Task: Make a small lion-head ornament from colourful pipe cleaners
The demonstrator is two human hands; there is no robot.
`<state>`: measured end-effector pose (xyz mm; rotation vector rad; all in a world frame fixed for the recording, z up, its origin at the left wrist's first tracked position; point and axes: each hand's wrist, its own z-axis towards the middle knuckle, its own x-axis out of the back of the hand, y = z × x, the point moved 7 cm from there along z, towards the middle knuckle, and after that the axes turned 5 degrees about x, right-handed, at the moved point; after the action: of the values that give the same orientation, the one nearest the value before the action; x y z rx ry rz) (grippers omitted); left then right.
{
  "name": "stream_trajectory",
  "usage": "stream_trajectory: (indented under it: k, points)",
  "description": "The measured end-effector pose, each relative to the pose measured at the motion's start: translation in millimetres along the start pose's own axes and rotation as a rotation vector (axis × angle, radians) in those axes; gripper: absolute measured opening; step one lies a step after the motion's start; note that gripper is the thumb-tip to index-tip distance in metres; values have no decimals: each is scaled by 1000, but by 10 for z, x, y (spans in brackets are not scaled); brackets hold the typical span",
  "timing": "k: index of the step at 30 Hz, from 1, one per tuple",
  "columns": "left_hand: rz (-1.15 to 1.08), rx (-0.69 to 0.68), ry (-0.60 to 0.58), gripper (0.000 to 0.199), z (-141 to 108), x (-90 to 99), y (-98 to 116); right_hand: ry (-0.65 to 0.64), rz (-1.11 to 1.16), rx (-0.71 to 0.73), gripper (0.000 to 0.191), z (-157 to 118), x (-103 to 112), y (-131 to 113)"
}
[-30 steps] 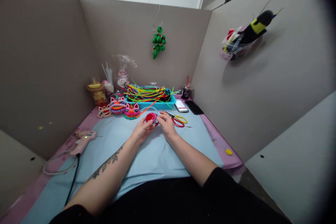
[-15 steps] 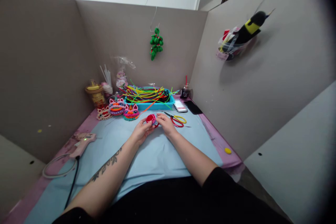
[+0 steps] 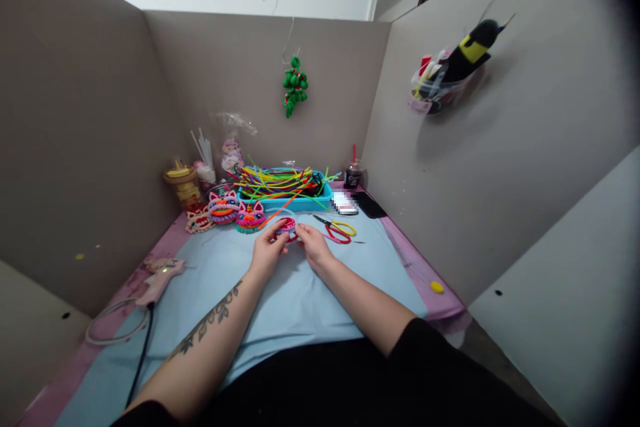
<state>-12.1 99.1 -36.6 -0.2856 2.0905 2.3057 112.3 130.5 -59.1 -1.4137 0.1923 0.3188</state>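
Note:
A small rounded red and pink craft piece [image 3: 286,222], apparently fuzzy pipe-cleaner work, is gripped between the thumb and fingers of my left hand [image 3: 269,245]. Close against its right side, my right hand [image 3: 313,244] has its fingers pinched together; what lies between them is too small to make out. Just right of that hand lie scissors [image 3: 344,229] with red and yellow handles, blades open. Pink, purple and orange animal-face pieces [image 3: 250,216] sit beyond my left hand.
A blue tray [image 3: 285,203] heaped with coloured pipe cleaners stands at the back. A pink glue gun [image 3: 161,280] with a cable lies left. A dark phone [image 3: 369,205], a drink cup [image 3: 353,175] and a yellow round item [image 3: 437,287] are on the right. Grey partitions surround the table.
My left hand has turned over the piece, so its back and thumb now face me more. The red and pink piece has tilted. The right hand stays close beside it.

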Motion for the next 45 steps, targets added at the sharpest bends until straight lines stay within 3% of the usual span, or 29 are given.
stream_trajectory:
  k: [5, 9, 11, 14, 18, 22, 24, 31, 40, 45]
  points:
    - [27, -38, -18, 51, 25, 17, 59, -1, -149, 98, 31, 0, 31, -53]
    - [-31, -10, 22, 45, 49, 54, 18, 114, -510, 479, 21, -91, 110, -371]
    - [-30, -9, 29, 43, 48, 55, 16, 63, -707, 688, 16, -173, 40, -534]
    - [-24, -32, -12, 39, 24, 7, 49, -34, -877, 824, 9, -236, -48, -632]
    - [-73, -63, -40, 53, -13, -33, 78, -51, -948, 869, 10, -247, -65, -658]
    - [-165, 72, 1, 69, -6, 0, -70, -98, -991, 909, 11, -274, -117, -637]
    - [-230, 131, 22, 69, 3, 19, -138, -112, -1021, 916, 11, -288, -146, -626]
    - [-323, 140, 63, 63, 24, 50, -147, -137, -1083, 919, 11, -316, -201, -634]
    - [-314, 188, 45, 61, 11, 35, -165, -44, -1093, 923, 11, -303, -160, -629]
    - [-277, 175, -26, 61, 13, -13, -152, -23, -1054, 911, 10, -267, -113, -613]
